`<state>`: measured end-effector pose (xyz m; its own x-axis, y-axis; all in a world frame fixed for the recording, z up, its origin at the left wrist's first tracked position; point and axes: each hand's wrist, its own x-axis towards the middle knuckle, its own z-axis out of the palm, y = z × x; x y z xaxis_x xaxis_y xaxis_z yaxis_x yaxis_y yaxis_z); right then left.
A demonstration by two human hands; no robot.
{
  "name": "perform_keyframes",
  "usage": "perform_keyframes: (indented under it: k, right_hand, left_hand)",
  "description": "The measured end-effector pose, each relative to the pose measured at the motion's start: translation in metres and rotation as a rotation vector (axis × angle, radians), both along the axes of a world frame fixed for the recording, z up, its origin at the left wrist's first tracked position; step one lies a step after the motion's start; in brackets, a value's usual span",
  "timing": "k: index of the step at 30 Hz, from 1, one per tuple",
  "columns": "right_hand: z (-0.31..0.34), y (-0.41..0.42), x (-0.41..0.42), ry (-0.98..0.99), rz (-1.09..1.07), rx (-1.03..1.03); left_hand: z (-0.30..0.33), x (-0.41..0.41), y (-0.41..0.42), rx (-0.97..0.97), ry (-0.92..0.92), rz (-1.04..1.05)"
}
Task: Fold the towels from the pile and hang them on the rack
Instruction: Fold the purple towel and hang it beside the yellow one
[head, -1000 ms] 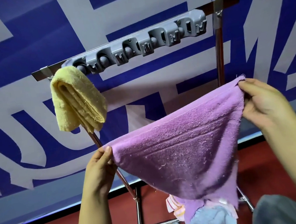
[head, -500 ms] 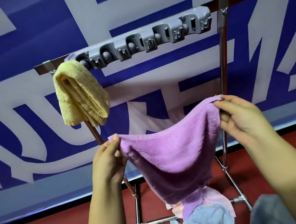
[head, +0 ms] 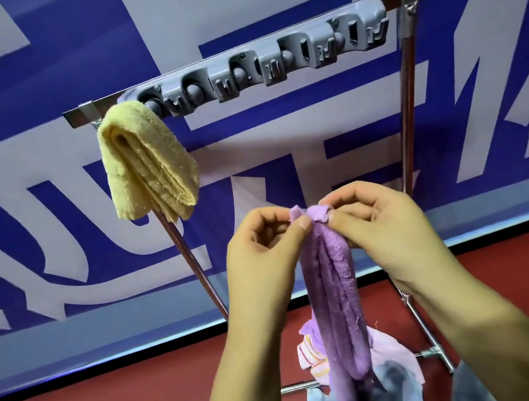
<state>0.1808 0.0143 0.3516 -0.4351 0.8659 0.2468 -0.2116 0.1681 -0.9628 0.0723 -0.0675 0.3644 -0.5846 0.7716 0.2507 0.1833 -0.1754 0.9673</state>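
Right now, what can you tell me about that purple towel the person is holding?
The purple towel looks like soft terry cloth with stitched hems and a little lint. It hangs as a long narrow fold, its top corners brought together. The left hand and right hand pinch those corners side by side. Its lower end hangs in front of the pile of towels on the floor, below the rack.

One yellow towel (head: 146, 162), one purple towel (head: 334, 291), two hands (several pile cloths, uncountable), one rack (head: 409, 113)
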Motion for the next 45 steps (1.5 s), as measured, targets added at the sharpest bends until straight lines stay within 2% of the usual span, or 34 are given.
perform_keyframes:
  k: [5,19,24,28,32,34,36,38,41,45]
  right_hand:
    - [-0.002,-0.005,0.003,-0.042,-0.03,0.098]
    - [-0.004,-0.014,0.003,0.005,-0.037,0.129]
    - [-0.003,-0.013,0.002,0.061,0.032,0.095]
    - [-0.003,-0.007,0.004,0.035,0.015,0.114]
    - [-0.002,0.002,0.005,-0.021,0.028,0.156]
    - [-0.001,0.006,0.007,-0.037,0.018,0.196]
    - [0.0,0.01,0.008,-0.022,0.022,0.207]
    - [0.003,0.013,0.009,0.003,0.056,0.203]
    - [0.006,0.015,0.011,0.048,0.116,0.196]
    - [0.009,0.017,0.013,0.103,0.148,0.185]
  left_hand:
    - [-0.001,0.009,-0.003,-0.003,0.075,0.016]
    - [-0.003,0.02,-0.01,0.011,0.245,0.047]
    - [-0.002,0.018,-0.012,-0.021,0.243,-0.026]
    - [-0.001,0.011,-0.015,-0.064,0.161,-0.1]
    - [-0.001,0.001,-0.017,-0.046,0.156,-0.147]
    - [-0.006,-0.008,-0.017,-0.015,0.225,-0.066]
    - [-0.014,-0.022,-0.015,-0.045,0.397,0.021]
    - [-0.021,-0.034,-0.014,-0.125,0.515,-0.035]
    - [-0.029,-0.043,-0.012,-0.252,0.531,-0.195]
    - [-0.038,-0.042,-0.005,-0.299,0.529,-0.285]
